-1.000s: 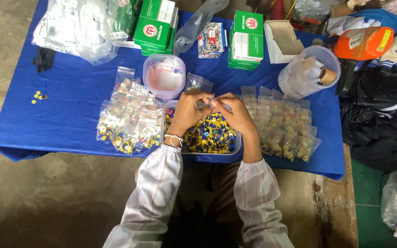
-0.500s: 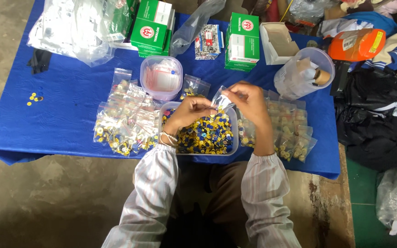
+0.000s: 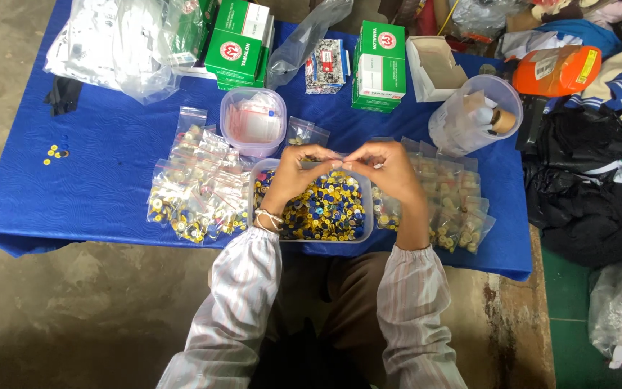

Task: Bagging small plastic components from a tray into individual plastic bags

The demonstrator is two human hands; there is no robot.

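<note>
Hands [image 3: 343, 169] rejoined, pinching small bag [image 3: 325, 155] over tray [image 3: 311, 209].

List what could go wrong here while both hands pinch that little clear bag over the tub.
1. The small clear bag, pinched between left hand and right hand, could slip and spill into the tub of yellow and blue pieces.
2. The filled bags near the table edge could get knocked off by the right sleeve.

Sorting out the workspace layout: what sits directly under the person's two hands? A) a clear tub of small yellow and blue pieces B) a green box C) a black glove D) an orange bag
A: both the left hand and right hand meet above the clear tub of yellow and blue pieces.
</note>
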